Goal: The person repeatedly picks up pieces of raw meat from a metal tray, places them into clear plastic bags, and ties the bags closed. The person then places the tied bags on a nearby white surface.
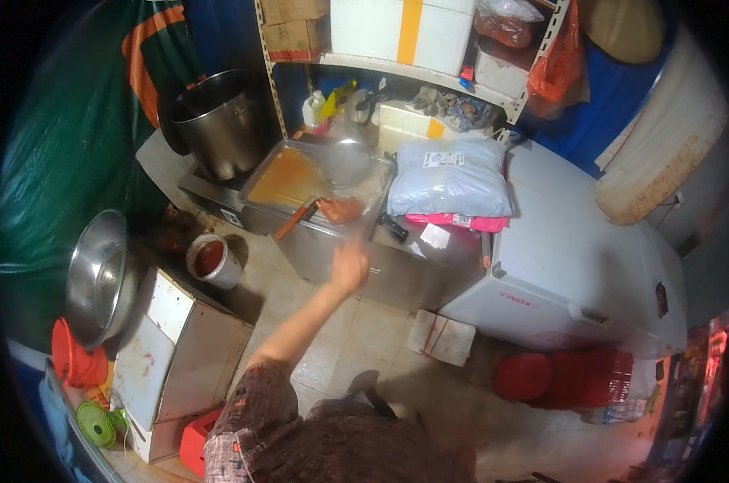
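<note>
My left hand [349, 265] is stretched out over the front edge of a steel counter [395, 278]. It is blurred, so whether its fingers hold anything is unclear. Just beyond it lies a reddish piece of food, perhaps meat [340, 209], on the near edge of a metal tray [257, 175]. A tool with a wooden handle [294, 221] rests beside that piece, its grip sticking out over the tray's edge. Orange-brown liquid [287, 175] covers the tray's left part, and a blurred, shiny round thing [345, 162] is at its back right. My right hand is out of view.
A large steel pot [219, 133] stands left of the tray. Plastic-wrapped parcels [449, 181] and a black-handled object [393, 228] lie to the right, beside a white chest freezer [558, 241]. On the floor are a bucket of red contents [212, 258] and a red stool [521, 375].
</note>
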`<state>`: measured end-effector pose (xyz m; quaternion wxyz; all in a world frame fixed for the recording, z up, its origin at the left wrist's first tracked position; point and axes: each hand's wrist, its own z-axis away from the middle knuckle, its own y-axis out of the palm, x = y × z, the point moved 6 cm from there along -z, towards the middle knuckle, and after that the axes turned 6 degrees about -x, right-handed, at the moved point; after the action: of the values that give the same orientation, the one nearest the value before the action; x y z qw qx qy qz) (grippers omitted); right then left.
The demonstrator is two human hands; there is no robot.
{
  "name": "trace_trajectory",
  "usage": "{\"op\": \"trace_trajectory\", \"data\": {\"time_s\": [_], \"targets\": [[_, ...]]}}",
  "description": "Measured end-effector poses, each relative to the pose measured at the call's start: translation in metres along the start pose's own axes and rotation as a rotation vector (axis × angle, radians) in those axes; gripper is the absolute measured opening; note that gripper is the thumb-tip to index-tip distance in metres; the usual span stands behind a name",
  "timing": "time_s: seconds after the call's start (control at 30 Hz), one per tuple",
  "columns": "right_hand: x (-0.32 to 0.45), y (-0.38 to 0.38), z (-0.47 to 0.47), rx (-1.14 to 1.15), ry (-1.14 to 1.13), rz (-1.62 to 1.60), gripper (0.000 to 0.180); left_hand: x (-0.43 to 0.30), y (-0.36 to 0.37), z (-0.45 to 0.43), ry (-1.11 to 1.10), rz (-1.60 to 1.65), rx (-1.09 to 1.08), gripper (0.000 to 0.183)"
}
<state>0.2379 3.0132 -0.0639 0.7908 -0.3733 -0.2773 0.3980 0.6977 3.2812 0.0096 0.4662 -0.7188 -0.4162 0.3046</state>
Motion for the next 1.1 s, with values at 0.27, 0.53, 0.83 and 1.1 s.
{"op": "trace_trajectory", "data": {"time_s": [0.27,0.53,0.83,1.1], "targets": [[0.006,-0.006,0.0,0.051,0.113,-0.054,0.047,0.06,0.096,-0.15,-0.339,-0.087,-0.099,0.027],[0.001,-0.002,0.011,0.067,0.217,-0.122,0.046,0.114,0.061,-0.211,-0.445,0.49,-0.457,0.02],[0.004,0.008,0.001,0.063,0.192,-0.142,0.046,0.161,-0.029,-0.237,-0.478,1.579,-0.231,0.016],[0.01,-0.001,-0.01,0.023,0.148,-0.131,0.045,0.155,-0.059,-0.208,-0.155,0.279,-0.139,0.016]]}}
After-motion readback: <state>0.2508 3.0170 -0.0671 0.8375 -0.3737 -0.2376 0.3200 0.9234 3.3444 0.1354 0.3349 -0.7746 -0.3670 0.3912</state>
